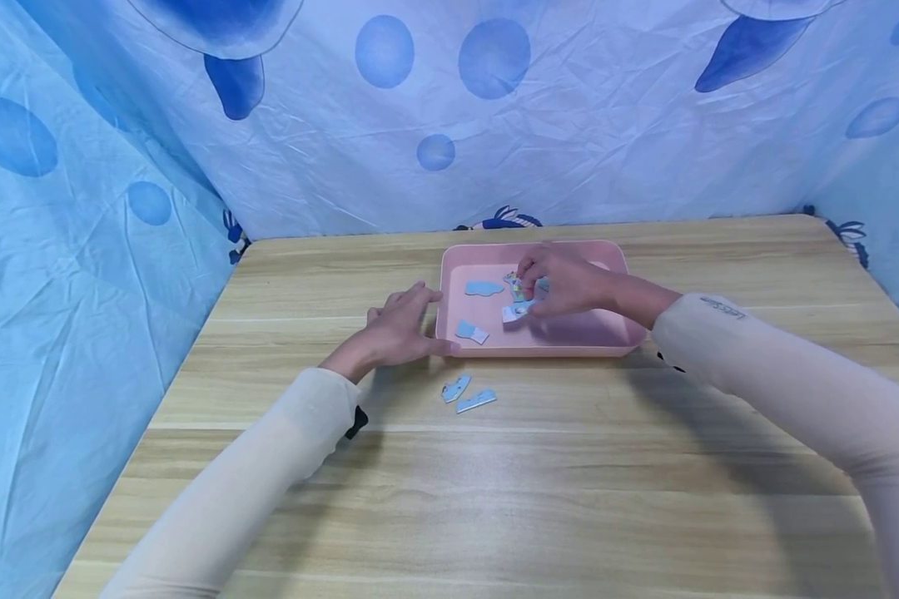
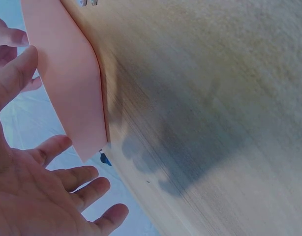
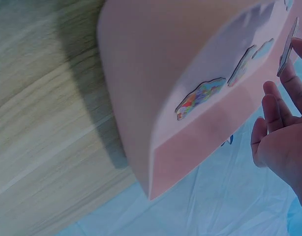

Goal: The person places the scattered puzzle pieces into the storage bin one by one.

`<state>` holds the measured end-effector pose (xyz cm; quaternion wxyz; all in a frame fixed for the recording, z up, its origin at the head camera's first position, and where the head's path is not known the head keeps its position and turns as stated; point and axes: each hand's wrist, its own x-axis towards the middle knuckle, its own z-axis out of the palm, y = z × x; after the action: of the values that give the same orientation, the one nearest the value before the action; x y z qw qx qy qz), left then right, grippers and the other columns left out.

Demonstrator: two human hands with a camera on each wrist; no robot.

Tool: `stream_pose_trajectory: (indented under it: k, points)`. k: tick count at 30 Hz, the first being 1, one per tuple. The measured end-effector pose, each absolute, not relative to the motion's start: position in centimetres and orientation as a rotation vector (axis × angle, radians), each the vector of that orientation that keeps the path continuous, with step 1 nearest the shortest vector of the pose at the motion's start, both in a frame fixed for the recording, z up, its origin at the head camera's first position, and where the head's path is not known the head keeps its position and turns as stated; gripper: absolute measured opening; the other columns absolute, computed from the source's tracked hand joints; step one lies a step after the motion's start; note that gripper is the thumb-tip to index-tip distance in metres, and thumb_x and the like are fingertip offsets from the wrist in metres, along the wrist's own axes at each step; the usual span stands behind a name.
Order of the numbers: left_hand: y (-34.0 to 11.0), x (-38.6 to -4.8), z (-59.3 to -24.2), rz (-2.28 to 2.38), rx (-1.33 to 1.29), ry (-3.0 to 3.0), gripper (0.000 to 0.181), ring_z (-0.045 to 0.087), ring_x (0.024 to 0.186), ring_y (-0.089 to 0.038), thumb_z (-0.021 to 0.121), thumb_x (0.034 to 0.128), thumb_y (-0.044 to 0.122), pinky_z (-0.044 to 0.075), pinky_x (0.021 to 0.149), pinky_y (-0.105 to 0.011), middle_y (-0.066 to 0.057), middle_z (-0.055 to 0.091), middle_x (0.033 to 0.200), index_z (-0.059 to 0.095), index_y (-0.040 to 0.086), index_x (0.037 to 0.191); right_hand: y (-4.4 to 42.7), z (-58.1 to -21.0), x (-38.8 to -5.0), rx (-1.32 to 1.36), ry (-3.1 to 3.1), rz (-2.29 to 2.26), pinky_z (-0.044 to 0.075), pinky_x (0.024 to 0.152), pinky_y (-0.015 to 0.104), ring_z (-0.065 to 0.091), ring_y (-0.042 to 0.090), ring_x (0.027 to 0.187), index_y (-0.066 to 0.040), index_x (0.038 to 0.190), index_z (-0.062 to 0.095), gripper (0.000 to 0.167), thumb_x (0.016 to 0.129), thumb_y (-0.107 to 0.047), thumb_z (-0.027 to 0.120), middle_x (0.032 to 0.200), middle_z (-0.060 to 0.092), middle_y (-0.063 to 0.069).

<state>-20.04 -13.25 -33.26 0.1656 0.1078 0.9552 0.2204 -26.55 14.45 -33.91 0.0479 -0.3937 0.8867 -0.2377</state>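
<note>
One thin, flat piece (image 3: pixel 287 48) was pinched between the thumb and a finger of a person's right hand (image 1: pixel 565 283), over a pink tray (image 1: pixel 539 352). Below that hand, a brightly patterned piece (image 3: pixel 201 97) lay on the tray floor among others partly hidden; farther left were a plain blue piece (image 1: pixel 484 288) and, nearer the person, a blue-and-white piece (image 1: pixel 471 332). The left hand (image 1: pixel 400 329), holding no piece, was spread wide at the tray's left end, thumb at the near corner. Just outside the near wall, an angular piece (image 1: pixel 455 388) and a narrow strip (image 1: pixel 477 401) lay unjoined on the wooden table (image 1: pixel 494 499). The work appeared only partway along: two pieces out, several in the tray; whether the pinched one was being lifted or set down could not be told.
</note>
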Motion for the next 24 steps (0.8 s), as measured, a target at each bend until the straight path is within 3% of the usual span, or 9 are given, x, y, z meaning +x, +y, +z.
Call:
stream_pose_trajectory:
  k: [6,15,24]
  points:
    - [-13.2,-20.1,-33.2,0.614,0.309,2.724,0.085,0.013,0.145,-0.030,0.076,0.0778,0.049,0.014,0.108,-0.057,-0.009,0.011,0.161,0.035,0.018,0.146,13.3,-34.1,-26.9,-1.156,2.693,-0.642,0.038,0.096,0.044,0.049,0.025,0.108,-0.014,0.069,0.066,0.015,0.072,-0.019,0.079,0.113,0.060,0.011]
    - [-13.1,-19.9,-33.2,0.631,0.292,2.713,0.086,0.011,0.145,-0.030,0.076,0.0786,0.047,0.011,0.109,-0.058,-0.009,0.008,0.161,0.034,0.019,0.148,13.5,-34.7,-27.2,-1.289,2.616,-0.558,0.036,0.097,0.047,0.048,0.031,0.110,-0.010,0.073,0.068,0.010,0.073,-0.014,0.078,0.114,0.058,0.017]
    - [-13.2,-20.0,-33.1,0.635,0.296,2.717,0.085,0.011,0.145,-0.030,0.075,0.0788,0.047,0.012,0.109,-0.057,-0.008,0.009,0.161,0.034,0.019,0.147,13.1,-35.0,-27.4,-1.275,2.652,-0.443,0.028,0.103,0.050,0.047,0.029,0.114,-0.010,0.076,0.072,0.007,0.073,-0.014,0.076,0.116,0.058,0.014]
